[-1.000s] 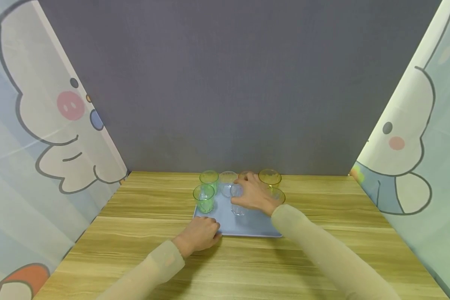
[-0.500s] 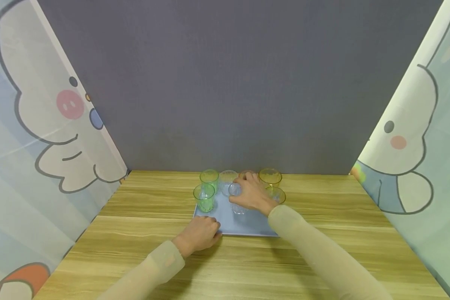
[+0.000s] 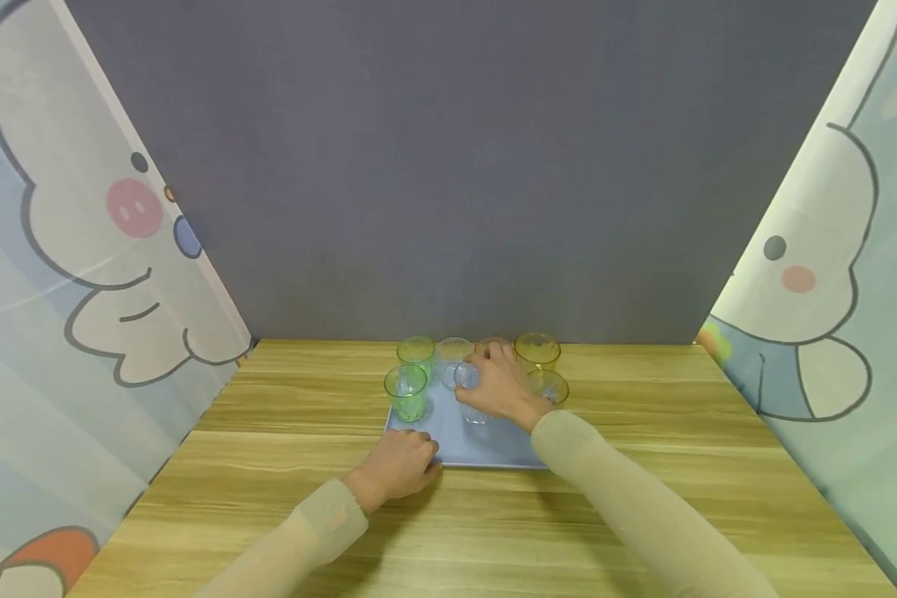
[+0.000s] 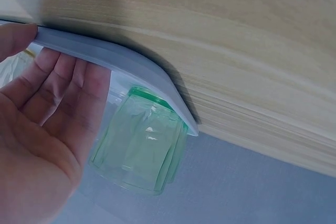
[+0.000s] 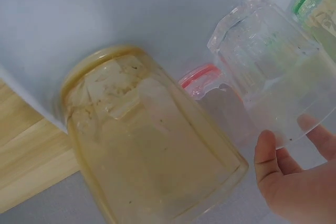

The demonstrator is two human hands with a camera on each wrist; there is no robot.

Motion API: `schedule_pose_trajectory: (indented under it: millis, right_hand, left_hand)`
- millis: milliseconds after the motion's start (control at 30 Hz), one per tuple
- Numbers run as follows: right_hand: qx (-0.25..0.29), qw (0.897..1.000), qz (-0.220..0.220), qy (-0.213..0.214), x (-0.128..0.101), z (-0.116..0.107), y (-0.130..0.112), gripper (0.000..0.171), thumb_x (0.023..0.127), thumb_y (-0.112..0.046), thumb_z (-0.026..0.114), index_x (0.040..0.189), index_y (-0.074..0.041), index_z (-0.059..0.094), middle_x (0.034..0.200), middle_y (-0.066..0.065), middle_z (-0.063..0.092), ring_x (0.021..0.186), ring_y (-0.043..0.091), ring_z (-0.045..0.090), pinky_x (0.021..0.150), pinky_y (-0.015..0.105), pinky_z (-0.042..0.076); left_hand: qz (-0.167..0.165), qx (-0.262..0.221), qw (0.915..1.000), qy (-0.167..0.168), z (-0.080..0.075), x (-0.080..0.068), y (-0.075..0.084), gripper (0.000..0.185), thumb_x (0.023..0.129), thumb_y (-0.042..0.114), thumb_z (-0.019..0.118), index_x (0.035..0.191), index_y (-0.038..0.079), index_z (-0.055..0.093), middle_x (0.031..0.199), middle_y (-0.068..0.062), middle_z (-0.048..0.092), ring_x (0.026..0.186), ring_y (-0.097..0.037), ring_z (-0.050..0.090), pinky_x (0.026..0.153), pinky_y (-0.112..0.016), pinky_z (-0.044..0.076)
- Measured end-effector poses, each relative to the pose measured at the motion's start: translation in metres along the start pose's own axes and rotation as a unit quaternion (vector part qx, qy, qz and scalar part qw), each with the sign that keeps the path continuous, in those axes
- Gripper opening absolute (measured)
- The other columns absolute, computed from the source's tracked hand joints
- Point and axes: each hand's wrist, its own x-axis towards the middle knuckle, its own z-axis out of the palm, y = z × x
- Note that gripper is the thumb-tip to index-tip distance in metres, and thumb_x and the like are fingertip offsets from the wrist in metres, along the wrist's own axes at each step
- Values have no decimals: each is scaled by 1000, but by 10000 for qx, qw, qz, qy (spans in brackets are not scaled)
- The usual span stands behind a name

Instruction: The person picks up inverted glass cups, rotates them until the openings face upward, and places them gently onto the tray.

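Clear cup (image 3: pixel 473 397) stands upright on the blue tray (image 3: pixel 486 448), long axis vertical, mouth up, near the tray's middle. Right hand (image 3: pixel 499 386) wraps it — fingers curled around its right side and rim, thumb toward the near side; in the right wrist view the fingertips (image 5: pixel 273 153) sit at the cup's (image 5: pixel 273 93) wall. No readable writing or labels on any cup.

Left hand (image 3: pixel 399 465) grips the tray's near-left corner, thumb on top of the rim, fingers (image 4: pixel 68 85) curled under the edge (image 4: pixel 115 59).

Around the held cup: 2 green cups at left — front one (image 3: pixel 407 393) just ahead of the left hand, back one (image 3: pixel 416 355) behind it. A second clear cup (image 3: pixel 452 359) stands at the back, just beside the held one. A pink-rimmed cup (image 5: pixel 202 80) is mostly hidden behind the right hand. 2 amber cups at right — back (image 3: pixel 537 351), front (image 3: pixel 550 387) — the front one just beside the right wrist, filling the right wrist view (image 5: pixel 152 145). All upright.

Tray lies flat on the wooden table (image 3: pixel 680 465), toward its far side. Grey backdrop (image 3: pixel 463 166) behind, cartoon-print curtains left (image 3: pixel 82 249) and right (image 3: pixel 830 274).
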Motion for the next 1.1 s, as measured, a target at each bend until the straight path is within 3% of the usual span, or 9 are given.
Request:
schedule_pose_trajectory:
  millis: [300,600,733,967,1100]
  right_hand:
    - [-82,9998,-201,46,-4,-3,-1,62,90,-50,67,137,-9,62,134,17,52,131,34,40,107,50,40]
    - [477,9986,-164,168,-13,-15,-2,65,92,-47,67,142,-8,58,143,13,51,129,32,45,105,51,43]
    - [484,9985,-64,230,-19,-23,-1,62,91,-47,66,140,-10,61,144,12,53,130,35,48,104,53,44]
    - [404,9984,97,389,-28,-37,6,60,90,-49,65,136,-10,64,130,14,58,118,33,54,89,55,51]
    - [505,9969,-30,598,-38,-43,11,60,91,-46,66,136,-6,62,128,17,59,115,35,55,91,55,50]
  left_hand:
    - [-15,-157,9998,87,2,-4,-4,31,87,28,76,66,17,58,65,6,58,60,-13,62,54,-31,51]
    - [-185,-474,9987,36,1,-10,-7,29,89,28,75,69,17,58,68,6,57,63,-14,60,54,-30,48]
    - [-226,-571,9981,35,-1,-12,-7,27,90,29,74,71,18,58,70,6,56,65,-13,59,55,-29,48]
    - [-135,-630,9963,576,-7,-10,-12,21,90,22,73,74,16,60,72,6,54,67,-14,60,58,-28,51]
    - [-170,-577,9925,1062,-12,-9,-15,19,89,22,73,77,13,61,75,5,54,69,-15,57,62,-30,52]
